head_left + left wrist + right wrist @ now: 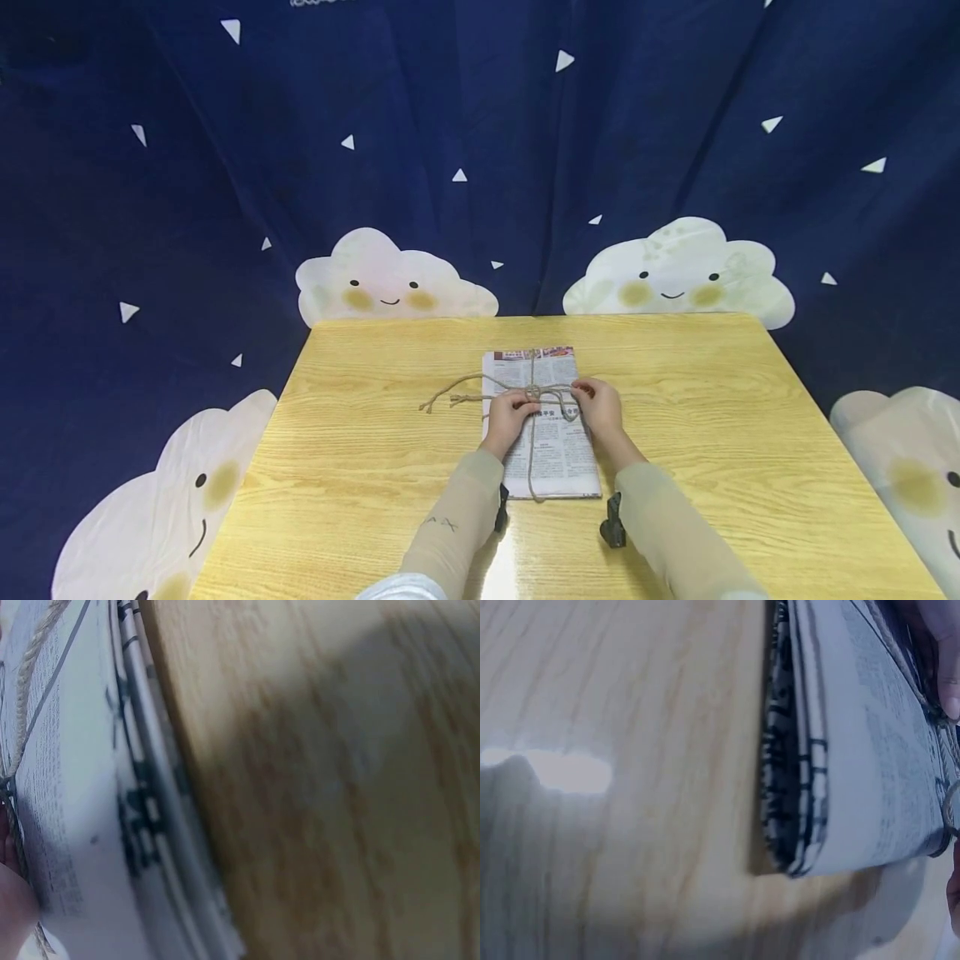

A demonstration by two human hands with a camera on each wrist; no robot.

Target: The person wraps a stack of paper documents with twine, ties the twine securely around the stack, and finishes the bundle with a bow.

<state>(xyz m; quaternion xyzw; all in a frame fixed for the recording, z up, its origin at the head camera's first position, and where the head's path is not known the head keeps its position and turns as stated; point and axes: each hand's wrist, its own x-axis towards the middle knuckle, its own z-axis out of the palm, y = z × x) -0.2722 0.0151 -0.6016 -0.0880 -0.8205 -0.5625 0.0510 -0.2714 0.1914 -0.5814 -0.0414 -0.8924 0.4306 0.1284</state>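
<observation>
A folded stack of newspaper [558, 458] lies flat on the table, bound crosswise with brown twine [28, 664]. Near the middle of the stack the twine meets in a knot with loops on its right side. My left hand [507, 423] pinches the twine just below the knot, its thumb and fingers close together. At the right edge of the stack, my right hand [602, 410] pinches twine to the right of the knot. Two loose twine tails stretch left past the paper. In the right wrist view, the folded newspaper edge [817, 772] shows several layers.
The light wood table [360, 433] extends on both sides of the stack. Behind it hangs a dark blue curtain [420, 92] with white triangles and clouds. Small black devices, one being a wrist device [613, 523], sit under the forearms.
</observation>
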